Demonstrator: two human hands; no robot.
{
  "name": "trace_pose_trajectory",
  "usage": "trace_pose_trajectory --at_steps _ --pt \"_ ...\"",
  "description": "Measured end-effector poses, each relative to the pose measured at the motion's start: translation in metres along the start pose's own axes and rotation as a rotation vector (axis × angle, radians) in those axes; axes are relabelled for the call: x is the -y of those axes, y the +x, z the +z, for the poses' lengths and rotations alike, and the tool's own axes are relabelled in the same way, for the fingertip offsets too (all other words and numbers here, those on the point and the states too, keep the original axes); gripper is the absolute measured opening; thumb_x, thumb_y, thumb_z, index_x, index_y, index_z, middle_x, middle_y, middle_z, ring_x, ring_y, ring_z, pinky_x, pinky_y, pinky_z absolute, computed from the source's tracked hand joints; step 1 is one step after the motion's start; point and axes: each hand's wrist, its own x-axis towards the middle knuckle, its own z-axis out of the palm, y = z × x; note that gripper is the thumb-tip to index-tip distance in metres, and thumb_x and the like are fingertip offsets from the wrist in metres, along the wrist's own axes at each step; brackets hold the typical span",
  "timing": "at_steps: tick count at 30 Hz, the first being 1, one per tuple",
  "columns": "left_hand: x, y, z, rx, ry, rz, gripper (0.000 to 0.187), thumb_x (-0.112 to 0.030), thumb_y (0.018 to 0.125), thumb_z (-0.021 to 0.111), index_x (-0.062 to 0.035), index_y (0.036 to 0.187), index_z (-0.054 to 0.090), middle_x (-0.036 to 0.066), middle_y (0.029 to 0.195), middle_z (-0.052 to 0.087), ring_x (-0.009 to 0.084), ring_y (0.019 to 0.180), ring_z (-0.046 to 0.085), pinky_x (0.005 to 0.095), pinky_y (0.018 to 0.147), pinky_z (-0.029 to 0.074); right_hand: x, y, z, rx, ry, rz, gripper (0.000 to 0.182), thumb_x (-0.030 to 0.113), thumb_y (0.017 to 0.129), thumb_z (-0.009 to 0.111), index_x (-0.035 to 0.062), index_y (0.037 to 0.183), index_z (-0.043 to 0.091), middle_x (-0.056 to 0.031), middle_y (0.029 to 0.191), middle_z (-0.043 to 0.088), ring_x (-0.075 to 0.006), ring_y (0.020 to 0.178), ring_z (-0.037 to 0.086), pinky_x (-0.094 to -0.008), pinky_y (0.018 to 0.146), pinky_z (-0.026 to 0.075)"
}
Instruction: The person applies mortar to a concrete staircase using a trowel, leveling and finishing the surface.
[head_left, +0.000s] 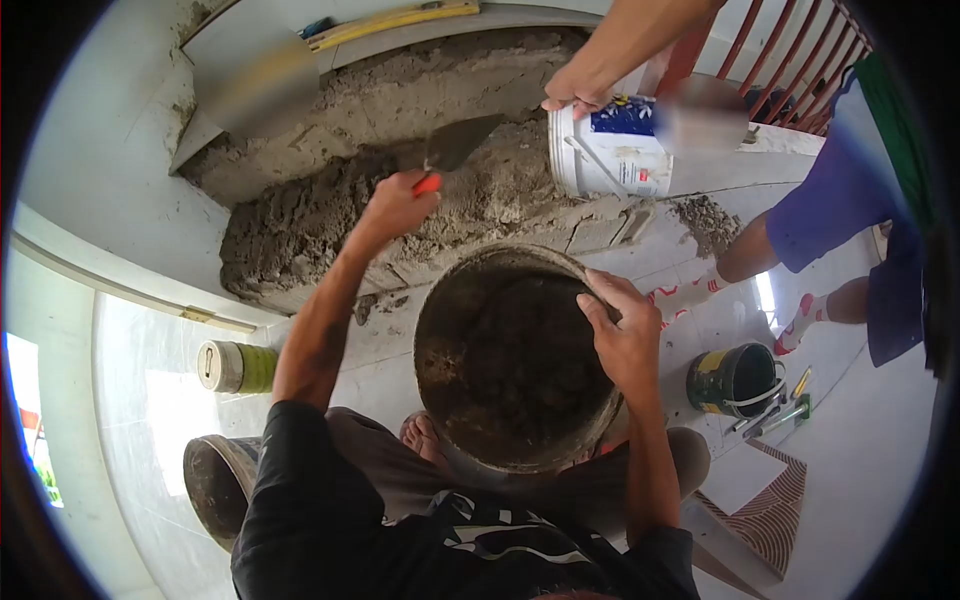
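My left hand (400, 210) grips the red-orange handle of a trowel (463, 143). Its dark pointed blade is over the rough mortar (310, 220) spread on the step. Between my legs stands a large bucket (433, 370) with dark grey mortar (530, 350) inside. My right hand (622, 330) is closed on the bucket's right rim, thumb on the inner side and fingers outside.
Another person's hand (580, 90) holds a white pail (600, 165) on its side at the step. That person's legs (745, 250) are at right. A dark green bucket (708, 380), a combed tile (775, 510), a can (240, 367) and another bucket (205, 490) surround me.
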Motion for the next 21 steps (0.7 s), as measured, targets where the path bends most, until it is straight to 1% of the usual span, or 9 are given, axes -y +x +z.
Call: trace_pose_trajectory --at_steps 2,3,5,6,7,8,11,13,21 --pt "0.011 -0.027 -0.022 0.078 -0.257 -0.069 0.031 -0.033 0.086 0.064 -0.0022 0.090 0.064 0.013 0.070 0.063 0.0212 0.065 0.062 0.0370 0.062 0.049 -0.003 0.000 0.004 -0.010 -0.026 -0.001 0.028 0.004 0.082 0.069 -0.0059 0.107 0.066 -0.0197 0.104 0.068 -0.0316 0.097 0.066 -0.0339 0.085 0.051" --pt "0.013 -0.043 -0.032 0.082 -0.273 -0.091 0.031 -0.033 0.086 0.064 -0.0022 0.090 0.064 0.013 0.070 0.063 0.0212 0.065 0.062 0.0370 0.062 0.049 -0.004 -0.002 0.003 0.013 -0.038 0.006 0.028 0.004 0.082 0.069 -0.0059 0.107 0.066 -0.0197 0.104 0.068 -0.0316 0.097 0.066 -0.0339 0.085 0.051" --pt "0.018 -0.067 -0.065 0.268 -0.388 -0.208 0.035 -0.037 0.088 0.064 -0.0027 0.082 0.060 0.003 0.060 0.053 0.0110 0.052 0.050 0.0301 0.050 0.043 -0.005 0.004 0.005 0.013 -0.072 0.022 0.028 0.003 0.081 0.069 -0.0077 0.108 0.065 -0.0187 0.106 0.067 -0.0278 0.099 0.066 -0.0327 0.085 0.051" --pt "0.021 -0.083 -0.078 0.259 -0.398 -0.230 0.035 -0.037 0.088 0.064 -0.0027 0.082 0.060 0.003 0.060 0.053 0.0110 0.052 0.050 0.0301 0.050 0.043 -0.003 0.006 0.006 0.016 -0.040 0.084 0.030 0.003 0.082 0.069 -0.0089 0.109 0.064 -0.0173 0.109 0.066 -0.0245 0.101 0.064 -0.0319 0.086 0.050" --pt "0.023 -0.096 -0.087 0.257 -0.431 -0.216 0.035 -0.037 0.088 0.063 -0.0034 0.080 0.059 0.001 0.060 0.051 0.0093 0.050 0.048 0.0283 0.048 0.040 -0.006 0.007 0.007 0.019 -0.015 0.112 0.030 0.003 0.082 0.068 -0.0079 0.110 0.064 -0.0169 0.111 0.066 -0.0239 0.101 0.064 -0.0319 0.088 0.050" --pt "0.025 -0.109 -0.091 0.263 -0.470 -0.199 0.036 -0.038 0.089 0.063 -0.0041 0.077 0.057 -0.001 0.059 0.050 0.0076 0.048 0.047 0.0266 0.046 0.038 -0.007 0.008 0.007 0.030 -0.046 0.110 0.031 0.002 0.082 0.068 -0.0073 0.111 0.064 -0.0166 0.111 0.065 -0.0238 0.101 0.064 -0.0315 0.089 0.049" --pt "0.036 -0.137 -0.097 0.276 -0.570 -0.252 0.031 -0.032 0.090 0.061 -0.0058 0.075 0.053 -0.001 0.061 0.051 0.0071 0.048 0.047 0.0257 0.044 0.038 0.000 0.007 0.018 0.043 -0.099 0.115 0.031 0.002 0.082 0.068 -0.0061 0.112 0.064 -0.0163 0.111 0.065 -0.0237 0.102 0.064 -0.0311 0.089 0.049" --pt "0.045 -0.145 -0.099 0.287 -0.564 -0.274 0.031 -0.032 0.088 0.062 -0.0056 0.075 0.053 -0.001 0.060 0.051 0.0071 0.048 0.046 0.0255 0.044 0.037 0.007 0.007 0.028 0.023 -0.103 0.119 0.031 0.002 0.082 0.068 -0.0056 0.112 0.064 -0.0163 0.112 0.065 -0.0237 0.103 0.063 -0.0310 0.089 0.049" --pt "0.060 -0.160 -0.107 0.271 -0.533 -0.275 0.024 -0.026 0.084 0.062 -0.0041 0.076 0.056 0.000 0.060 0.050 0.0084 0.049 0.046 0.0265 0.046 0.036 0.028 0.009 0.065 0.051 -0.198 0.044 0.031 0.007 0.082 0.068 -0.0043 0.111 0.066 -0.0181 0.113 0.065 -0.0279 0.105 0.063 -0.0333 0.094 0.045"
